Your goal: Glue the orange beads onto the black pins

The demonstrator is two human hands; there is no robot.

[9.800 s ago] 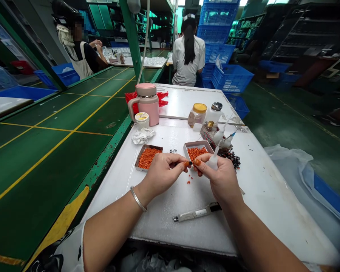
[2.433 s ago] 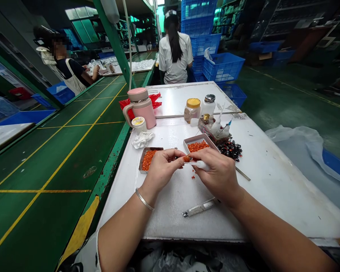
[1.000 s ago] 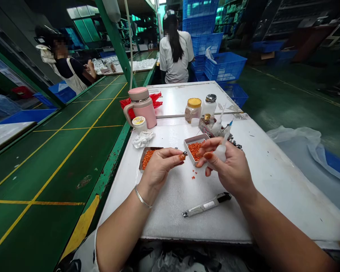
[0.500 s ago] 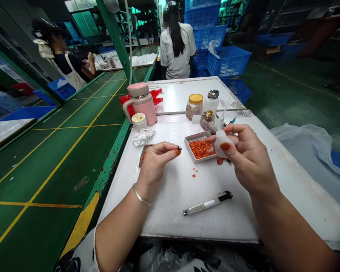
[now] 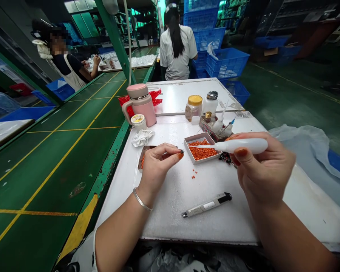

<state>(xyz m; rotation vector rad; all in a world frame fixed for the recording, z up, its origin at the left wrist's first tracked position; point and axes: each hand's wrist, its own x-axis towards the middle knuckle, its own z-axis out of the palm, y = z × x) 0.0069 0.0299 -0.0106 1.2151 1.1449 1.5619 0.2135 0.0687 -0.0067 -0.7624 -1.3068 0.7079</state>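
A small dark piece (image 5: 182, 151) is held up clear of the surface (image 5: 170, 223), pinched between the thumb and forefinger of the left hand (image 5: 155, 170). That grip is closed to a tight pinch, and the piece is the only thing held in it. A white squeeze bottle (image 5: 240, 146) is held on its side in the right hand (image 5: 263, 166), its body wrapped by a closed grip. Its long, thin nozzle (image 5: 204, 146) is laid level across the top of the view, with the tip near the pinched piece but not touching it.

Just below the nozzle, an open tray of orange granules (image 5: 201, 153) is set on the surface, with a few loose granules (image 5: 193, 172) scattered in front of it. A second tray (image 5: 140, 162) is partly covered by the left hand. A small heap of black beads (image 5: 224, 157) lies beside the first tray, and a pen-shaped tool (image 5: 206, 205) lies nearer the person.

Farther back stand a yellow-lidded jar (image 5: 194, 107), a silver-capped bottle (image 5: 210, 102) and a pink mug (image 5: 140, 107). A co-worker (image 5: 177, 53) is seated beyond the surface, in front of stacked blue crates (image 5: 204, 22).
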